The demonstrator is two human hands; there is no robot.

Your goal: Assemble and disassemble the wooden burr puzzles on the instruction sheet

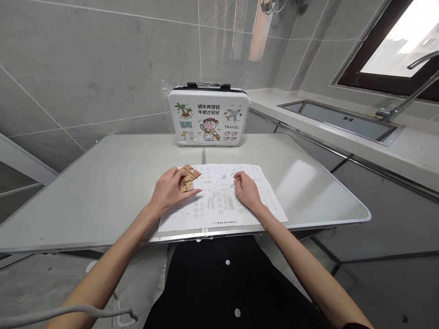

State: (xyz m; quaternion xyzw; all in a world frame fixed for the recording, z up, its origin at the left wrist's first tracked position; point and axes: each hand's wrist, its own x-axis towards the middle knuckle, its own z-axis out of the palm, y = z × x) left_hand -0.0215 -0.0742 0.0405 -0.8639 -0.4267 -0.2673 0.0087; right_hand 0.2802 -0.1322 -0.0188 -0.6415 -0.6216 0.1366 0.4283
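My left hand point(170, 188) is on the left part of a printed paper sheet point(222, 205), its fingers closed over notched wooden puzzle pieces. One piece is a reddish-brown notched board point(192, 172); below it sits a lighter yellowish block point(187, 184). My fingers cover part of both, and the thumb points right, over the paper. My right hand point(247, 190) rests on the right side of the sheet with its fingers curled in; nothing shows in them. Small drawings and text fill the sheet, with its heading upside down at the near edge.
A white case point(210, 118) with cartoon prints and a black handle stands at the back of the folding table point(103, 192), against the tiled wall. On the right are a counter with a sink point(339, 119) and a faucet point(394, 109). A grey cable point(68, 310) crosses the lower left.
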